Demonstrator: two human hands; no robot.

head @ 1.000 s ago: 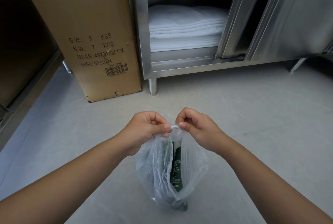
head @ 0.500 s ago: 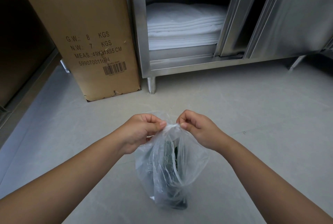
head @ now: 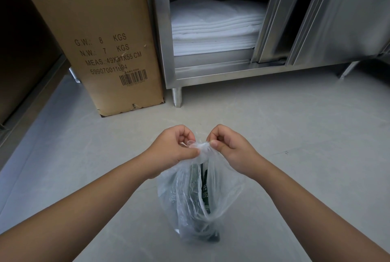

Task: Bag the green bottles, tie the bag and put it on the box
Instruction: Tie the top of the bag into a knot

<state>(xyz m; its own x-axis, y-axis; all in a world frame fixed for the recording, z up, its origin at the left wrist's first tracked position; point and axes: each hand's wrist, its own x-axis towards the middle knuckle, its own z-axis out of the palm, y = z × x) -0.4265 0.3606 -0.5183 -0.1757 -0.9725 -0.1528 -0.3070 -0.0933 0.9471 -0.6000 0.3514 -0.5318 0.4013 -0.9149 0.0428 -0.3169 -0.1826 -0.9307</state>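
Note:
A clear plastic bag stands on the grey floor in front of me. Dark green bottles show through its film, upright inside. The bag's mouth is bunched into a white twist between my two hands. My left hand pinches the twist from the left with thumb and fingers closed. From the right, my right hand grips the same bunched plastic. A tall brown cardboard box with printed weights and a barcode stands at the back left; its top is cut off by the frame.
A stainless steel cabinet on short legs stands behind the bag, one sliding door open on a stack of folded white cloths. A dark shelf unit runs along the left. Grey floor spreads to the right.
The bag's top has gone from loosely gathered to a tight bunched twist. Both hands have stayed close together above the bag, fingers working the plastic.

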